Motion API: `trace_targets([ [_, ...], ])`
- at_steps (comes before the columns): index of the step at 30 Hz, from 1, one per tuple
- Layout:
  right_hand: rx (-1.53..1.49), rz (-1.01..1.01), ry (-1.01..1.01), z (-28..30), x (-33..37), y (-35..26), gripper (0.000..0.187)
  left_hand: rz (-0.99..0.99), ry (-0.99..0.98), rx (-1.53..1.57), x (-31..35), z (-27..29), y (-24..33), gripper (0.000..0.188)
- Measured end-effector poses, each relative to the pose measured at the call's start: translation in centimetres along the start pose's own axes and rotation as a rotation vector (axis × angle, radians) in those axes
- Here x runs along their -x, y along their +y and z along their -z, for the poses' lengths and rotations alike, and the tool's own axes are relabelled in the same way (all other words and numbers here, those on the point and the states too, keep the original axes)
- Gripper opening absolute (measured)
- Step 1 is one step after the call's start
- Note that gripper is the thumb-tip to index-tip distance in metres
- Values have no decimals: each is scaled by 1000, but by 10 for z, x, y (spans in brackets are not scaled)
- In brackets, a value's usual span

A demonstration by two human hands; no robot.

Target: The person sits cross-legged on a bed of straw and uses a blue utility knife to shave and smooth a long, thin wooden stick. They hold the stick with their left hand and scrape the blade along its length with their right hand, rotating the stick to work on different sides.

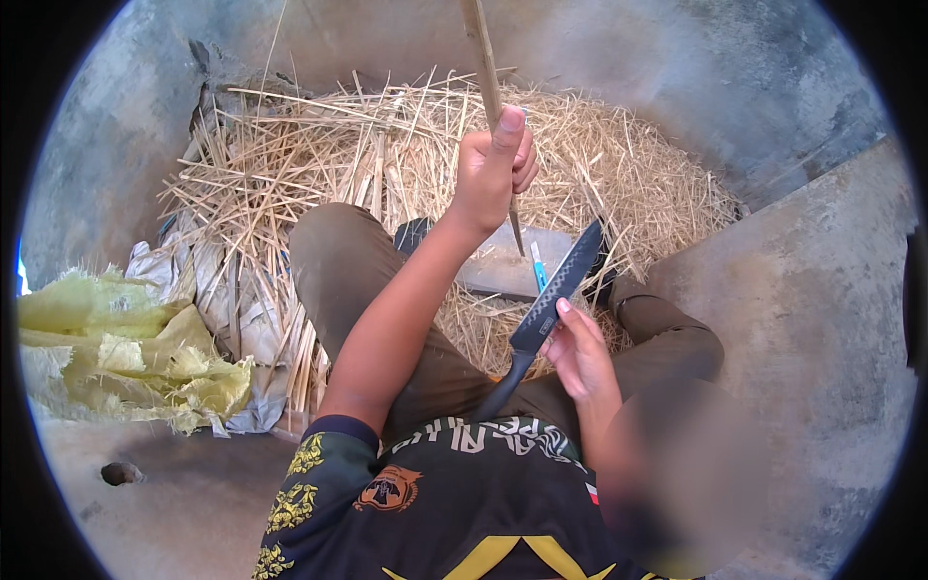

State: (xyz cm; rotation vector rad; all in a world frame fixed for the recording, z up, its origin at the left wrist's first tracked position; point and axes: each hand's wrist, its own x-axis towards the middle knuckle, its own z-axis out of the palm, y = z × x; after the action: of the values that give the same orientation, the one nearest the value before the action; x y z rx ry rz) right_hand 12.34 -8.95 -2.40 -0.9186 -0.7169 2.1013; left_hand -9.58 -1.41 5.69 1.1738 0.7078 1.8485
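Observation:
My left hand [496,176] is raised in front of me, its fingers wrapped round a wooden stick [480,53]. The stick runs up out of the top of the picture, and its lower end narrows to a point below the fist. In my right hand [582,356] is a black kitchen knife [563,282] with a patterned blade, pinched at the blade near the handle. Its tip slants up to the right, and its handle points down toward my shirt. Just left of the blade, a light-blue craft cutter [538,268] lies on a wooden board [498,278].
A large heap of straw-coloured strips and shavings [406,135] spreads before my crossed legs. At the left lies a frayed yellow-green woven sack [116,358] beside crumpled pale sheeting [261,338]. A grey concrete wall [735,77] rises behind. The floor has a small hole [122,473].

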Motion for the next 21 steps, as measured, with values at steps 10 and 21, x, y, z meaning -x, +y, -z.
trace_targets([
  [10, 158, -146, -100, -15, 32, 45, 22, 3, 20, -1, -3, -2, 0, 64],
  [21, 983, 889, 543, -5, -21, 5, 19, 61, 85, 87, 0, -2, -47, 61],
])
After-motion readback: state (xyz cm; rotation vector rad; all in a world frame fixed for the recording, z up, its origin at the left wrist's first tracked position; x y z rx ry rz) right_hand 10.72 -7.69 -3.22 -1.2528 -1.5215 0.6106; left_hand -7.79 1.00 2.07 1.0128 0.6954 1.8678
